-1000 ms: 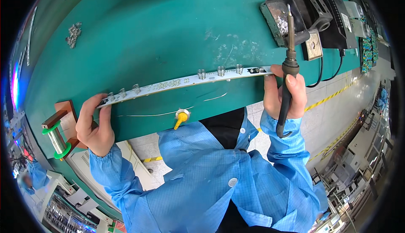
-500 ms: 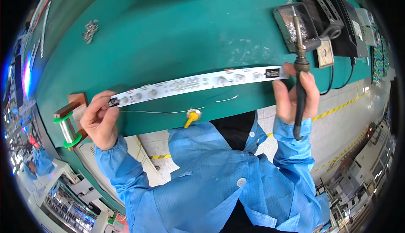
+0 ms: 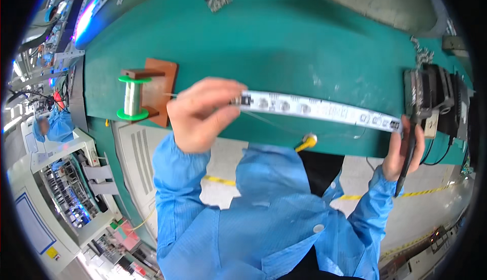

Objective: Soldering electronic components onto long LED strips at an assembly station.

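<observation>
Fingers of the left hand (image 3: 198, 120) are closed on one end of a long white circuit board (image 3: 335, 112), and those of the right hand (image 3: 392, 163) pinch its other end. Below spreads the green counter (image 3: 284, 42); the board appears to hang just over its near part, borne by both hands. For this step, the person would likely do best to move both ends together, gripping only by the ends so that the thin board neither bends nor twists. Its long axis runs left to right, the right end slightly closer to the person's body, with the printed face turned up toward the head. The soldering iron (image 3: 402, 178) also lies in the right hand, its metal end pointing away from the body; that end should probably be held clear of board and skin. Small springs (image 3: 284, 106) stand in a group toward each end of the face; blur hides whether they sit straight.
</observation>
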{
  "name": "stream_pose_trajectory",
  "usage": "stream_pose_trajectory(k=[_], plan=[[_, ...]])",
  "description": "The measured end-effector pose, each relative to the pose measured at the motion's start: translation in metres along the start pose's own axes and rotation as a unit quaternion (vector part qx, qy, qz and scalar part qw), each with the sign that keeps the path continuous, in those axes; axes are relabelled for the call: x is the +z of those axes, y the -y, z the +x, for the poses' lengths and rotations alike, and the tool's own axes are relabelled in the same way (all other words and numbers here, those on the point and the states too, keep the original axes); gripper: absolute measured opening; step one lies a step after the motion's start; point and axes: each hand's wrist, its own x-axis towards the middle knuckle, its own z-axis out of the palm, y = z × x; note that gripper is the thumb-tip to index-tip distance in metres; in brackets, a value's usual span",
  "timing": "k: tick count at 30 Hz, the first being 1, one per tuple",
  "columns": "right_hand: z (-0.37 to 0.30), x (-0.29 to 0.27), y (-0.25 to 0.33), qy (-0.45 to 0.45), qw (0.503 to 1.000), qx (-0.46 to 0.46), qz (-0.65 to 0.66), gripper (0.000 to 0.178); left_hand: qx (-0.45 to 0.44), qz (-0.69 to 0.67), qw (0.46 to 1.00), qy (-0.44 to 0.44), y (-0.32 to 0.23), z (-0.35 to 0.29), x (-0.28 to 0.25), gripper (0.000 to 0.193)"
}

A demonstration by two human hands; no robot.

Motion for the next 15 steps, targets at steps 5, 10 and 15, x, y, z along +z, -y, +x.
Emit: stream_pose_trajectory(k=[5, 10, 15], plan=[[-0.008, -0.002, 0.005, 0.037, 0.999, -0.013, 0.008, 0.054, -0.022, 0.096, 0.995, -0.006, -0.056, -0.011, -0.014, 0.013], [-0.010, -0.007, 0.005, 0.023, 0.999, -0.015, 0.033, 0.053, -0.100, 0.054, 0.978, -0.175, -0.077, -0.019, -0.103, 0.023], [-0.008, -0.003, 0.006, 0.003, 0.999, -0.020, 0.050, 0.055, -0.161, -0.040, 0.937, -0.306, -0.047, 0.053, -0.197, 0.025]])
